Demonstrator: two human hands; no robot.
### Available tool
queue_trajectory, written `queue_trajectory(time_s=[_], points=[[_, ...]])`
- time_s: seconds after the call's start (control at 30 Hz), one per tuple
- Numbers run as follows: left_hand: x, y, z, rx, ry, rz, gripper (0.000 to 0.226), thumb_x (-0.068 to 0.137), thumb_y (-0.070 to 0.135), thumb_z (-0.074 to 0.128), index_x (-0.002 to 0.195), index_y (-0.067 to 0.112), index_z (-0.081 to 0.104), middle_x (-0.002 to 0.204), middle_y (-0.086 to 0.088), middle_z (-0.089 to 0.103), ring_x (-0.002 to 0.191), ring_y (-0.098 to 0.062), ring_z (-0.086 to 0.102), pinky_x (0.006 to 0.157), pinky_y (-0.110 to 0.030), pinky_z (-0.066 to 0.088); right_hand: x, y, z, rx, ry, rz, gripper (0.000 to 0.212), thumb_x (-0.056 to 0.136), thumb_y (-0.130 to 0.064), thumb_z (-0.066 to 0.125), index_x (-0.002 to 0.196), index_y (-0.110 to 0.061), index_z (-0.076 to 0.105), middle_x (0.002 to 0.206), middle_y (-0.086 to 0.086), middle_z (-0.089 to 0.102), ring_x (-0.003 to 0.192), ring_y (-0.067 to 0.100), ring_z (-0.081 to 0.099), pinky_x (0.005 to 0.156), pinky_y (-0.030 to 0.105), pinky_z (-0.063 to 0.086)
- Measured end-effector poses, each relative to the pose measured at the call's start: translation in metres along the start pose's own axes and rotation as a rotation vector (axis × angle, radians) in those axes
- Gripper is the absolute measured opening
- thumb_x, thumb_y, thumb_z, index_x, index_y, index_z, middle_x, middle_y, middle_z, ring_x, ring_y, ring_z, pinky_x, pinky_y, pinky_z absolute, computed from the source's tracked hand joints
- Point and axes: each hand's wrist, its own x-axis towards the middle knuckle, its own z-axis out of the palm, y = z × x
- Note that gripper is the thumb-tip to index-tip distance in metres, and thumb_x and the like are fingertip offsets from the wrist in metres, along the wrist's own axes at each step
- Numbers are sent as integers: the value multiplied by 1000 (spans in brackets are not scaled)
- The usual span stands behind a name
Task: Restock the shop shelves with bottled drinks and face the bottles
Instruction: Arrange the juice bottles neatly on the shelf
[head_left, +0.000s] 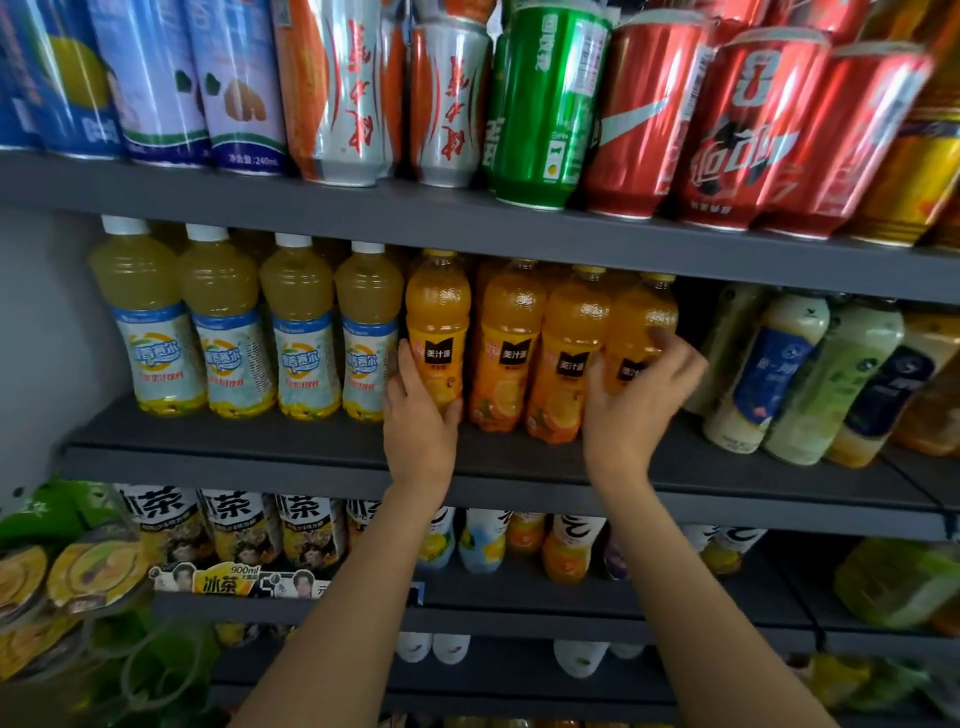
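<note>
Orange juice bottles being faced, middle shelf (311, 441).
L hand (418, 410) wraps leftmost bottle (438, 322); R hand (636, 400), fingers curled on 3 o'clock end bottle (641, 327): labels to be turned frontward, row kept flush.

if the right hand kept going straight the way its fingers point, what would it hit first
Most likely the rightmost orange juice bottle: the right hand points up and into the shelf, fingers already at that bottle's side. The hand is blurred, so whether they touch is unclear.
</note>
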Motion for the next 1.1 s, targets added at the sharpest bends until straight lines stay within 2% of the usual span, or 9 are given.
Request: queue_trajectory(time_s=[0.07,0.17,0.23,0.53,0.6,0.7,0.8,0.87,1.1], points=[[-1,2,2,-3,-1,-25,88,84,22,66,148,14,7,141,-16,36,126,-33,42,96,-43,41,15,19,-8,-39,-21,174,62,80,-16,70,131,-2,38,134,18,35,123,32,38,101,42,39],[2,4,4,-19,2,-60,86,82,21,68,147,13,12,139,-16,38,125,-33,42,97,-44,40,19,42,-6,-32,-317,341,77,78,-21,72,139,-7,28,138,16,40,127,33,40,103,47,38],[6,5,3,-15,-3,-71,84,81,20,69,145,12,15,138,-16,39,125,-33,42,99,-45,39,19,52,-3,-22,-441,345,73,77,-17,73,136,-7,31,134,15,46,124,32,45,101,46,40],[-1,5,-18,10,-84,-34,78,73,31,76,135,13,33,130,-12,45,118,-31,48,94,-44,41,19,57,-5,-86,-436,316,72,80,-14,71,137,-1,28,136,20,38,124,37,40,99,45,37],[-10,2,-28,16,-66,-51,76,70,33,78,132,12,38,128,-11,45,117,-30,47,93,-43,41,15,49,-13,-76,-359,269,76,79,-14,71,139,-1,26,140,20,31,128,35,35,103,42,34],[-21,-9,-47,-2,-36,-63,79,66,36,80,131,14,42,124,-9,50,114,-28,49,95,-45,43,-10,16,-24,58,-157,42,53,83,-10,66,129,-3,41,131,14,40,121,20,41,99,28,38],[-27,-23,-72,1,0,-79,73,65,34,81,126,11,48,115,-10,54,108,-27,53,90,-42,45,-45,-22,-4,203,-394,-177,39,86,-9,63,122,-3,49,119,9,52,112,15,50,95,24,42],[-30,-32,-88,19,20,-69,71,65,31,81,125,9,49,113,-10,54,107,-27,53,90,-42,45,-62,-40,25,202,-565,-219,43,88,-11,61,127,-2,46,123,12,51,118,20,49,100,25,40],[-27,-52,-116,8,49,-50,72,64,33,81,125,12,49,117,-7,54,109,-24,52,91,-42,46,-58,-62,117,55,-688,159,65,90,-11,57,141,4,20,142,23,34,132,35,35,108,37,32]])
